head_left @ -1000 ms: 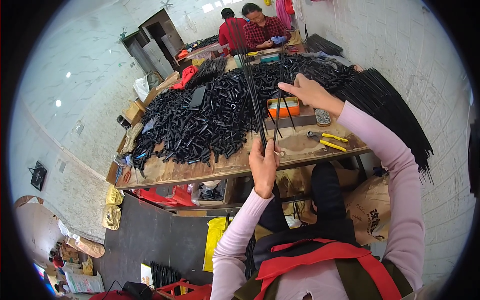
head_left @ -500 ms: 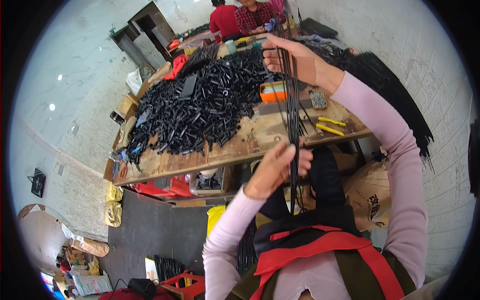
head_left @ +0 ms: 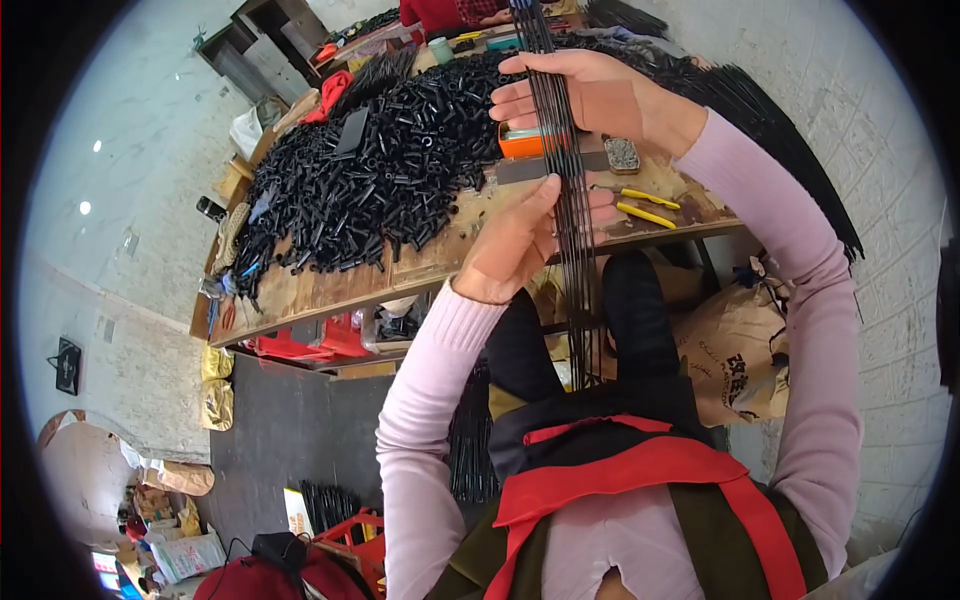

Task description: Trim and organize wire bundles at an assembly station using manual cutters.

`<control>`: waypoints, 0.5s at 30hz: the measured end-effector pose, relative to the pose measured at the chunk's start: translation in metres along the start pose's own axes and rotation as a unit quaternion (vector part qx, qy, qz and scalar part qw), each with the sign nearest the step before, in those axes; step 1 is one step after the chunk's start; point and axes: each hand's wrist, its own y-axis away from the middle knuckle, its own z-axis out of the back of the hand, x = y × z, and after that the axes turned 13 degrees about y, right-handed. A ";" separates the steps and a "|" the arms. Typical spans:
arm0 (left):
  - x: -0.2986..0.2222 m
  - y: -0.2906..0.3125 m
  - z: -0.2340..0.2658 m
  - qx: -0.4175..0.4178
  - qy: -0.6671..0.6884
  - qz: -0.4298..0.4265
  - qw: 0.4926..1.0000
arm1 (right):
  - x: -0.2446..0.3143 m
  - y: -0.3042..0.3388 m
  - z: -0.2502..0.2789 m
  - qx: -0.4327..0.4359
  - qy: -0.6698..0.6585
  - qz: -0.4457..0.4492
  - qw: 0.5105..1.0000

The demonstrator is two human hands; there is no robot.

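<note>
A bundle of long, thin black rods [head_left: 574,255] stretches from beyond the table's front edge back toward my lap. My left hand [head_left: 520,235] is wrapped round its middle, thumb on the near side and fingertips showing past the right of the rods. Farther up, my right hand [head_left: 590,95] has the rods lying across its fingers, with the thumb over the upper part. The bundle's far tips run to the top of the picture. Its lower ends hang between my knees.
A large heap of short black tubular parts [head_left: 350,190] covers the left of the wooden table [head_left: 440,265]. Behind the bundle is an orange box [head_left: 518,146]. Yellow-handled pliers [head_left: 648,206] and a dish of small metal bits [head_left: 621,154] lie at right, near more long black rods [head_left: 790,140].
My left hand has slid farther up the bundle, closer to my right hand. The rods now lie more spread out side by side. The whole view has shifted slightly.
</note>
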 end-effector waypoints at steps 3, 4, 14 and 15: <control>0.014 0.018 -0.009 -0.034 0.013 0.021 0.999 | -0.015 0.016 -0.005 -0.004 -0.017 0.024 1.000; 0.020 0.021 -0.006 -0.044 0.012 0.040 0.998 | -0.023 0.018 -0.002 0.030 -0.020 0.015 0.999; 0.019 0.020 -0.014 -0.068 0.007 0.000 0.998 | -0.032 0.040 -0.015 0.034 0.015 0.014 0.999; 0.016 0.021 -0.009 -0.052 0.009 -0.006 0.999 | -0.032 0.042 -0.020 0.052 0.004 -0.012 0.999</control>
